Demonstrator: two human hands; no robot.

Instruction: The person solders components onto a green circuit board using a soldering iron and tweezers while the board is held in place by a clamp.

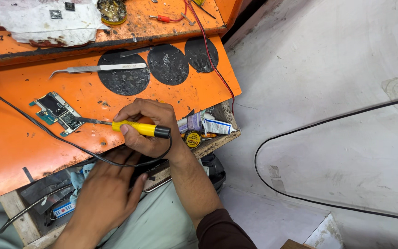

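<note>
orange bench (19,143) | right hand (148,127) gripping soldering iron (141,128) | left hand (104,193) flat, empty | grey floor (328,69)

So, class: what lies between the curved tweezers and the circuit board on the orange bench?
Only bare, stained orange bench separates the tweezers from the circuit board, in the head view.

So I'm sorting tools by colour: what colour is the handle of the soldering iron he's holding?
Yellow with a black end cap, seen in the head view: soldering iron, held in the right hand.
</note>
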